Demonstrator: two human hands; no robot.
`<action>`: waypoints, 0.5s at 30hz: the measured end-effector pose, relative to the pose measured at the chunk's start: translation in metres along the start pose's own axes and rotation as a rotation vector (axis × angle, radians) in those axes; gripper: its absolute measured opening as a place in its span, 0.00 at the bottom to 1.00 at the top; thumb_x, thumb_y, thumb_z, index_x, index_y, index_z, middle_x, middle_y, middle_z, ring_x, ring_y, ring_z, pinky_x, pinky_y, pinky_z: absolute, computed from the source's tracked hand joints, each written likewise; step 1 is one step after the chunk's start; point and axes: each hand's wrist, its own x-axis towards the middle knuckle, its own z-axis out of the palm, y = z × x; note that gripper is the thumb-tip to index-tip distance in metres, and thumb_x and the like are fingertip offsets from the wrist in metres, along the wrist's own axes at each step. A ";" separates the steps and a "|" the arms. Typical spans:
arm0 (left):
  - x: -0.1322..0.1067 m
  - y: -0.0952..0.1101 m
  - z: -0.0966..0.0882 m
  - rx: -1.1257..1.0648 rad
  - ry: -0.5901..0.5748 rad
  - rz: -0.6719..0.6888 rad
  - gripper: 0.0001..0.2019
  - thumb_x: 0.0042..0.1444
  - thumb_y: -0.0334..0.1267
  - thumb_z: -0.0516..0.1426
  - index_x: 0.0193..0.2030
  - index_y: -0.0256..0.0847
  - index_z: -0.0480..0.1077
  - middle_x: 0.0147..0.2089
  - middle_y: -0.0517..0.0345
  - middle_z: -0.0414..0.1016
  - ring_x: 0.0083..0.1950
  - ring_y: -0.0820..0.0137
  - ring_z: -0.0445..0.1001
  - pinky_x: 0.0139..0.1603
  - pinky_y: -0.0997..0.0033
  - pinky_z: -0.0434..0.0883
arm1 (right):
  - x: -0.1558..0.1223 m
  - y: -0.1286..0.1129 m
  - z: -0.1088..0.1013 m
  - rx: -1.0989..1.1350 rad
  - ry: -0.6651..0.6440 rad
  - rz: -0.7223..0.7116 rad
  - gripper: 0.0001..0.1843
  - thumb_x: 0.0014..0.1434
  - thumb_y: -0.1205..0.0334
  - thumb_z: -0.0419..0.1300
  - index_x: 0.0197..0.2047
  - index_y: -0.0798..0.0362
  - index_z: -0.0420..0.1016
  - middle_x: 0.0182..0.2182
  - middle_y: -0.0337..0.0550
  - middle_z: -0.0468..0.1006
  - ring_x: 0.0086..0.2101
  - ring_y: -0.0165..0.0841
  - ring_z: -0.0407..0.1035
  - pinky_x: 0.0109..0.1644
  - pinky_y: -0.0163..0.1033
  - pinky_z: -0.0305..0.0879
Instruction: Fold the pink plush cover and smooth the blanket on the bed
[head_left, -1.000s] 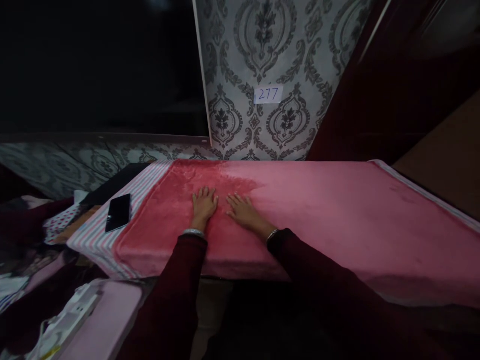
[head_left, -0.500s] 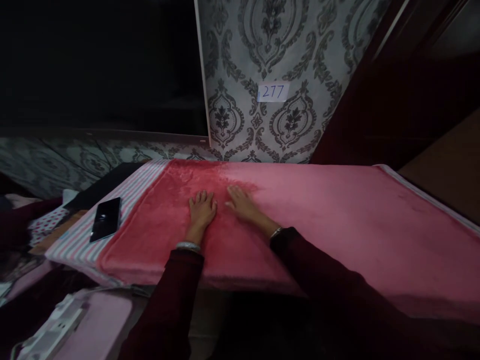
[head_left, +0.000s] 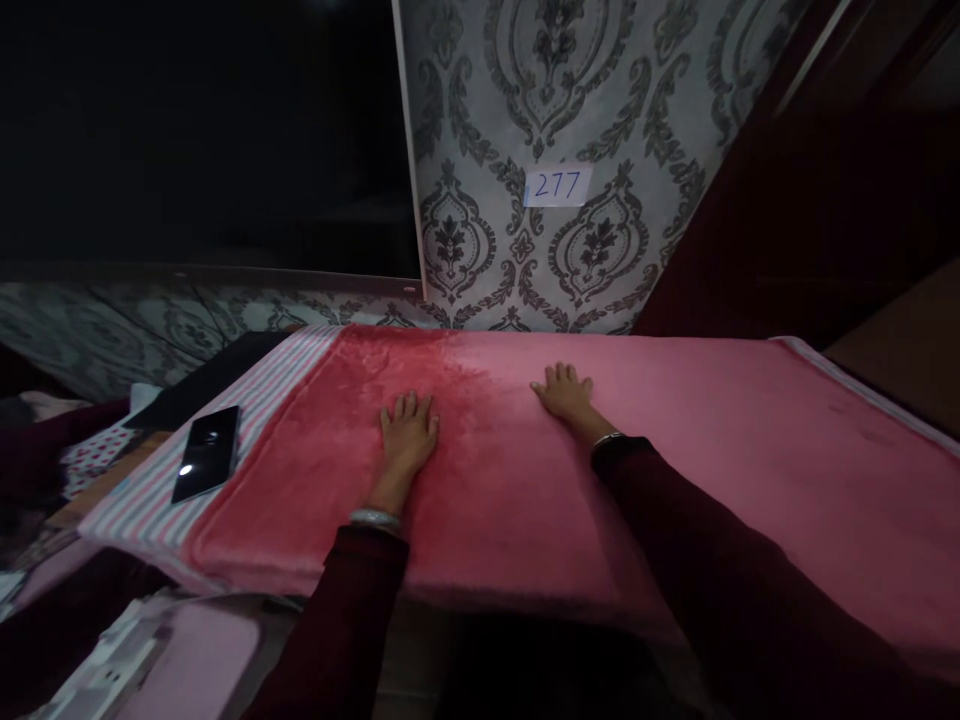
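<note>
A plush pink blanket lies spread over a long table, darker red toward its left part. My left hand rests flat on the darker plush with its fingers apart, a wide bangle at the wrist. Farther right, my right hand lies palm down on the lighter pink, fingers spread. Neither hand holds anything. Left of the blanket, a black smartphone sits on a striped cloth.
A large dark TV screen stands at the back left. On the patterned wall is a paper label reading 277. At the lower left are a white power strip and a pink stool-like surface.
My right hand has slid right across the blanket, away from my left hand, which stays almost in place. The darker plush patch near the hands looks slightly lighter where the right hand passed.
</note>
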 end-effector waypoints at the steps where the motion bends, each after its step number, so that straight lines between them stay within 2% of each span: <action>1: 0.000 0.000 0.001 -0.010 0.005 -0.011 0.29 0.72 0.44 0.44 0.76 0.42 0.60 0.80 0.43 0.55 0.80 0.51 0.54 0.77 0.39 0.54 | 0.000 -0.009 -0.002 0.012 0.031 0.001 0.36 0.75 0.48 0.40 0.79 0.59 0.52 0.77 0.62 0.48 0.75 0.52 0.42 0.73 0.69 0.46; 3: 0.000 0.000 0.001 -0.020 0.015 -0.033 0.30 0.72 0.44 0.45 0.77 0.39 0.58 0.80 0.42 0.53 0.80 0.52 0.54 0.77 0.41 0.54 | -0.003 -0.043 -0.003 0.061 0.058 -0.131 0.35 0.75 0.51 0.39 0.79 0.58 0.52 0.78 0.60 0.47 0.76 0.49 0.42 0.74 0.65 0.46; 7: -0.002 0.000 0.000 0.022 0.034 -0.057 0.31 0.71 0.43 0.44 0.76 0.32 0.58 0.79 0.38 0.54 0.81 0.53 0.51 0.77 0.44 0.54 | -0.013 -0.126 0.009 0.157 -0.040 -0.595 0.33 0.76 0.54 0.39 0.80 0.48 0.50 0.78 0.45 0.49 0.76 0.40 0.42 0.77 0.57 0.41; 9: -0.003 0.001 -0.001 0.047 0.020 -0.055 0.31 0.71 0.43 0.43 0.76 0.29 0.59 0.79 0.36 0.55 0.81 0.51 0.51 0.77 0.42 0.54 | -0.013 -0.150 0.016 0.164 -0.078 -0.700 0.33 0.76 0.54 0.40 0.80 0.47 0.51 0.78 0.42 0.50 0.76 0.39 0.42 0.78 0.56 0.38; 12: -0.004 0.001 -0.001 0.057 -0.003 -0.048 0.30 0.71 0.43 0.43 0.76 0.31 0.59 0.79 0.36 0.56 0.80 0.51 0.53 0.77 0.40 0.54 | 0.000 -0.150 0.021 0.149 -0.073 -0.622 0.33 0.76 0.49 0.42 0.79 0.49 0.54 0.78 0.44 0.51 0.76 0.42 0.42 0.78 0.58 0.39; 15: -0.003 0.000 0.001 0.056 0.008 -0.045 0.30 0.71 0.43 0.44 0.76 0.35 0.60 0.79 0.39 0.57 0.80 0.52 0.54 0.76 0.41 0.55 | 0.022 -0.120 0.022 0.107 -0.025 -0.453 0.35 0.76 0.47 0.42 0.79 0.52 0.54 0.78 0.50 0.50 0.75 0.45 0.43 0.76 0.60 0.42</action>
